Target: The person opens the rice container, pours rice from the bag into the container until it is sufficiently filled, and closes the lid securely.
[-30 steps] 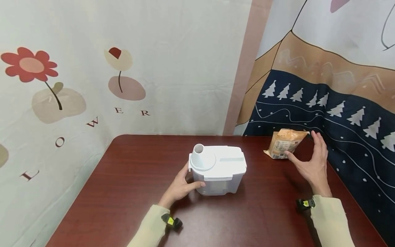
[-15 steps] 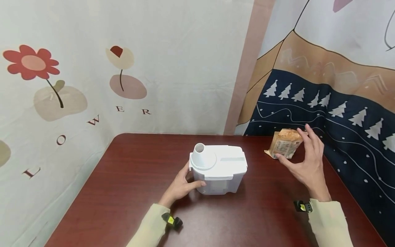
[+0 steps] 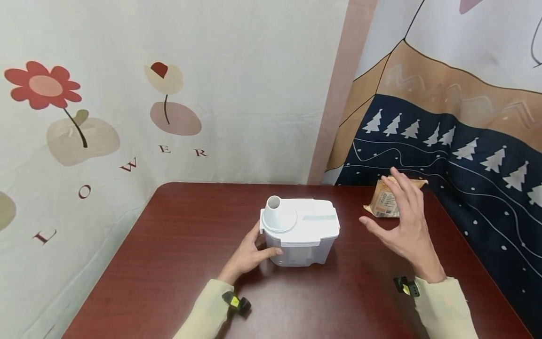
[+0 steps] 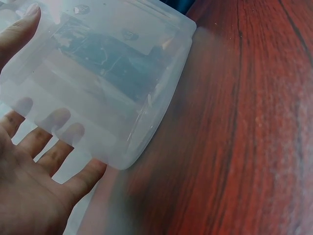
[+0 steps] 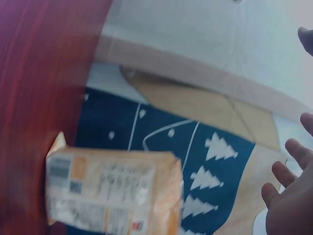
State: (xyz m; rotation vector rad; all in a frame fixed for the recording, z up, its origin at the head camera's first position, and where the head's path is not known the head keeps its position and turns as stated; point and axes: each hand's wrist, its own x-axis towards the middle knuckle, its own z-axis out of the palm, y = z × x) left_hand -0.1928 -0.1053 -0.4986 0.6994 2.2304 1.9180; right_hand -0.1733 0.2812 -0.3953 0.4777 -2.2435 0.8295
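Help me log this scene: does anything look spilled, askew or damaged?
Nothing stands out. The box stands upright with its lid on, held by the left hand. The bag, partly hidden by the right hand in the head view, shows no clear tear. I see no spill on the table.

- table (image 3: pixel 169 263): dark red-brown, wood-grain, shiny; top spreads to every side of container (image 3: pixel 301 238), rounded far corner behind and left of it
- container: upright on tabletop, translucent body, white lid (image 3: pixel 315 223), round spout (image 3: pixel 275 214) at lid's left end
- package (image 3: pixel 383 200): orange-tan wrap, printed label, stands on table right of container and farther back, well apart from it
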